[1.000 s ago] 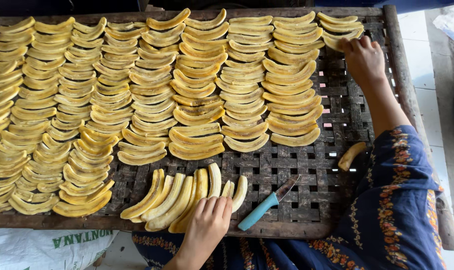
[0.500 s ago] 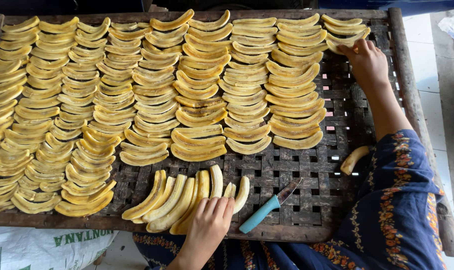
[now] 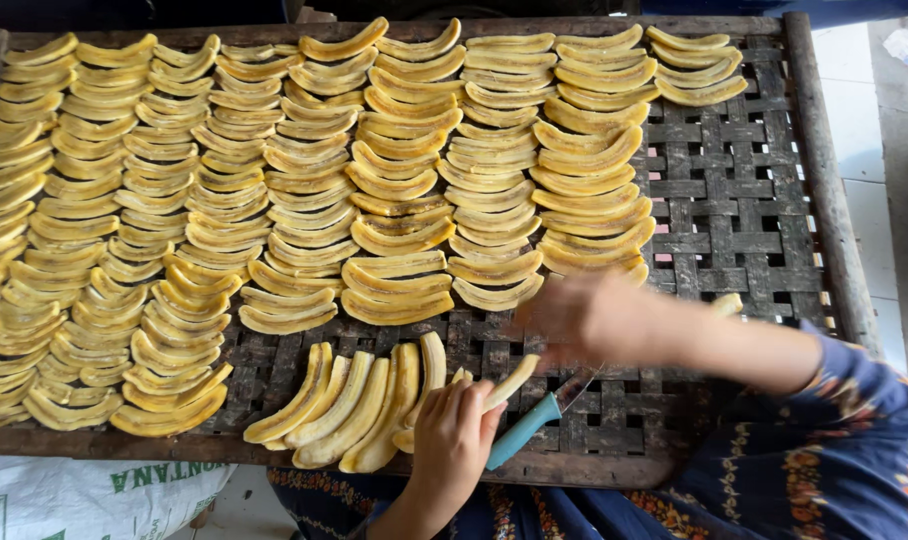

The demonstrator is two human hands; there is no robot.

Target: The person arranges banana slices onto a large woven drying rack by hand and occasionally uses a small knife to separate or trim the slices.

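Rows of yellow banana slices cover a woven bamboo drying tray. A small pile of sliced banana halves lies at the tray's near edge. My left hand rests on the right end of that pile, fingers curled round a single slice that sticks out to the right. Blurred by motion, my right hand hovers just above and right of the left hand, near the bottom of the rightmost full columns. Whether it holds anything is not visible. A teal-handled knife lies on the tray beside my left hand.
The tray's right side shows bare weave below a short column of slices. One loose banana piece lies behind my right forearm. A white printed sack sits below the tray's near left edge. Pale floor tiles lie to the right.
My right hand has swung from the tray's far right corner back to the near middle, close to my left hand. The left hand stays on the pile, now with one slice sticking out.
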